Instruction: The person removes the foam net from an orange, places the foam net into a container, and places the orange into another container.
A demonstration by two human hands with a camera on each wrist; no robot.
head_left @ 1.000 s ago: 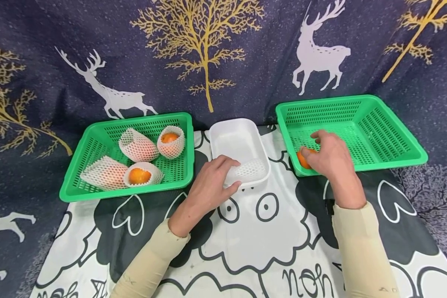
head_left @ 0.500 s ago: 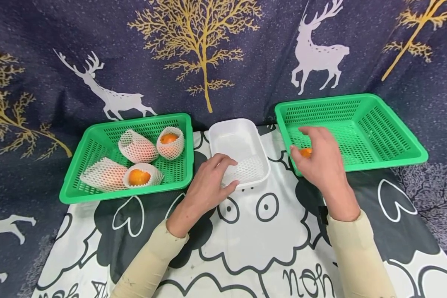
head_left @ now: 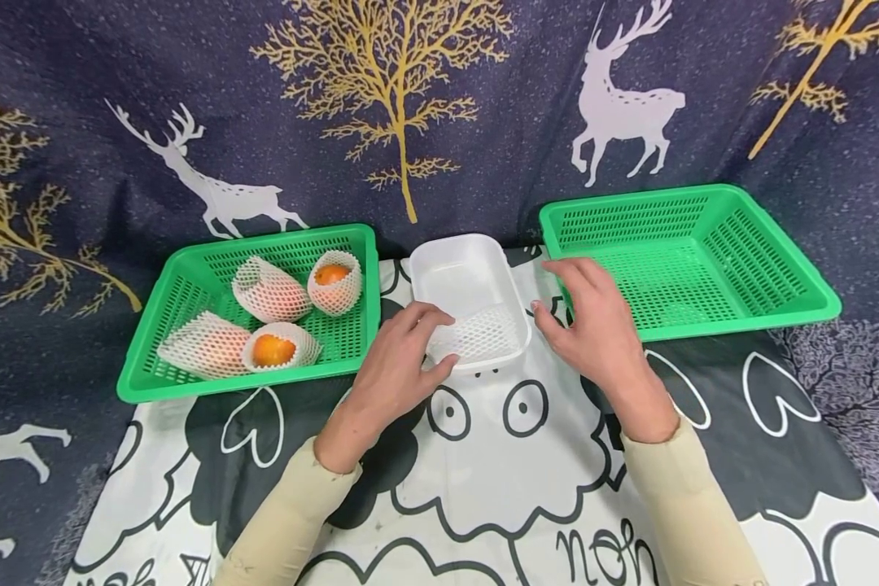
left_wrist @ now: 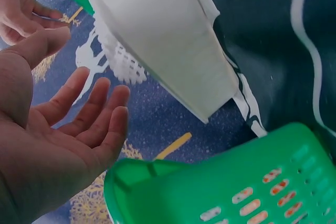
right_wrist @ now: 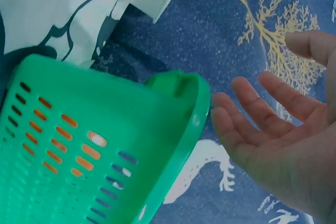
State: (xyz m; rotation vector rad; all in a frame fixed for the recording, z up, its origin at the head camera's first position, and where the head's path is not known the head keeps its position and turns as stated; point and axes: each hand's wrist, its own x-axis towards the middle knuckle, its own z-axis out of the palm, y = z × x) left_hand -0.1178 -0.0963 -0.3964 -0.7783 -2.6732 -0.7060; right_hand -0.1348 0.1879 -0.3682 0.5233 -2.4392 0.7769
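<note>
A white, diamond-meshed foam net [head_left: 479,335] lies along the near edge of the glossy white tray [head_left: 456,268]. The left hand [head_left: 399,358], relaxed and holding nothing, reaches over the near left corner; the right hand [head_left: 599,335], also empty, hovers off the right edge. Black lettering [head_left: 607,555] on the tablecloth [head_left: 476,480] resembles "noH".
</note>
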